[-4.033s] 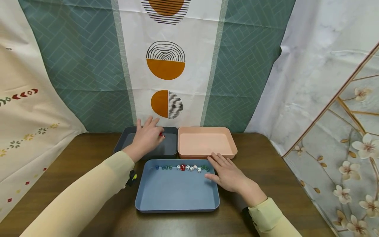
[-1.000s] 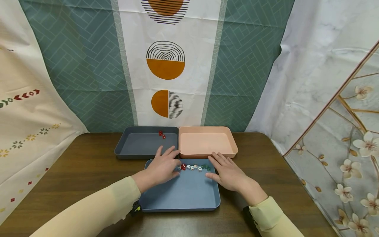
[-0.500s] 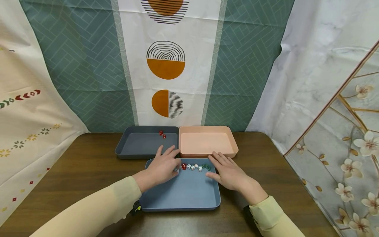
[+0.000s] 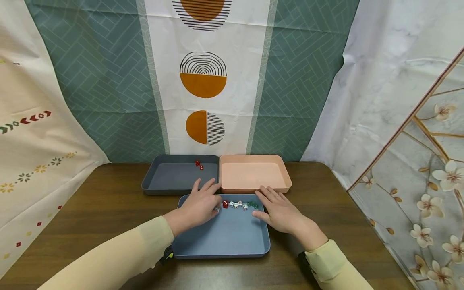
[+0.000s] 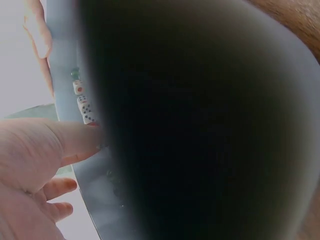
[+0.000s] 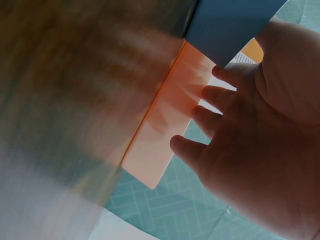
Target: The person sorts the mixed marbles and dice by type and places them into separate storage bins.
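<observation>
My left hand [image 4: 201, 207] reaches over the left part of the blue tray [image 4: 224, 237], and its thumb and index finger pinch a white die [image 4: 217, 209] at the end of a row. Beside it lie a red die [image 4: 225, 204], several white dice [image 4: 236, 205] and small green pieces [image 4: 252, 204]. In the left wrist view the thumb [image 5: 75, 140] meets the row, but a dark blur hides the fingertip contact. My right hand [image 4: 280, 213] lies with straight, spread fingers over the blue tray's right corner, fingertips by the peach tray's [image 4: 251, 173] front rim.
Behind the blue tray, a dark grey tray [image 4: 170, 173] stands against the peach one; two red dice [image 4: 199, 164] lie in it. The trays sit on a brown wooden table [image 4: 116, 201]. Patterned cloths [image 4: 290, 100] hang at the back and sides.
Since four seconds ago, my left hand has come back from the dark grey tray, leaving two red dice there, to the row in the blue tray. My right hand has stayed in place.
</observation>
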`<state>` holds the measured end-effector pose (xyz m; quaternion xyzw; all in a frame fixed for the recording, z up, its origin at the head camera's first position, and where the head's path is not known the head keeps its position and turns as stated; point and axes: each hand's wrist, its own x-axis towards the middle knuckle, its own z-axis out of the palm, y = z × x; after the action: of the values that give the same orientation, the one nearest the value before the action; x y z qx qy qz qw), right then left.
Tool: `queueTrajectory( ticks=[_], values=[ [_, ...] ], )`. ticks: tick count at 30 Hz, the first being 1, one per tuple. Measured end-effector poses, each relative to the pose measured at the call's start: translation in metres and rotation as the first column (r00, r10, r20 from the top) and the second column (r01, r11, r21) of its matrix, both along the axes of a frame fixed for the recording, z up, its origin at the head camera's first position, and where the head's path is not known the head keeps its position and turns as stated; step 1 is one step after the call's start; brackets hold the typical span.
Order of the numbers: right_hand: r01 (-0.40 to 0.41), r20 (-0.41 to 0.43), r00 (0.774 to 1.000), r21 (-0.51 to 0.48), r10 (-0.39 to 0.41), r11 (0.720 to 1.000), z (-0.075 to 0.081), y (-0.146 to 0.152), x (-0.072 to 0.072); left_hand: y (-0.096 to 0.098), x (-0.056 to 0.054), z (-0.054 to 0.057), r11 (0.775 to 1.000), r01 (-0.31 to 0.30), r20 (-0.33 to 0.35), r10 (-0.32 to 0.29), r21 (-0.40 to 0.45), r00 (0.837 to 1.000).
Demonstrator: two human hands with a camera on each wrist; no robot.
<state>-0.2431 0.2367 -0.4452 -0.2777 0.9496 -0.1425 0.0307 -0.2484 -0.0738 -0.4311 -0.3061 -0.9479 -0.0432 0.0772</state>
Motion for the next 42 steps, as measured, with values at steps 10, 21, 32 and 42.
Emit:
queueTrajectory(
  ticks=[10, 21, 32, 42],
  values=[
    [0.023, 0.005, 1.000, 0.044, -0.023, 0.999, -0.011, 0.003, -0.007, 0.000, 0.003, 0.003, 1.000, -0.009, 0.005, 0.009, 0.002, 1.000],
    [0.022, -0.012, 1.000, 0.037, -0.022, 0.999, -0.012, 0.004, -0.007, -0.006, 0.001, 0.021, 1.000, -0.026, -0.010, 0.026, 0.017, 1.000],
    [0.013, -0.028, 1.000, 0.031, -0.013, 0.999, -0.012, 0.004, -0.007, -0.015, -0.007, 0.037, 0.999, -0.036, -0.076, 0.039, 0.036, 0.996],
    [0.020, 0.008, 1.000, 0.044, -0.020, 0.999, 0.000, -0.001, -0.001, -0.029, -0.020, 0.048, 0.997, -0.063, -0.121, 0.069, 0.054, 0.990]
  ],
)
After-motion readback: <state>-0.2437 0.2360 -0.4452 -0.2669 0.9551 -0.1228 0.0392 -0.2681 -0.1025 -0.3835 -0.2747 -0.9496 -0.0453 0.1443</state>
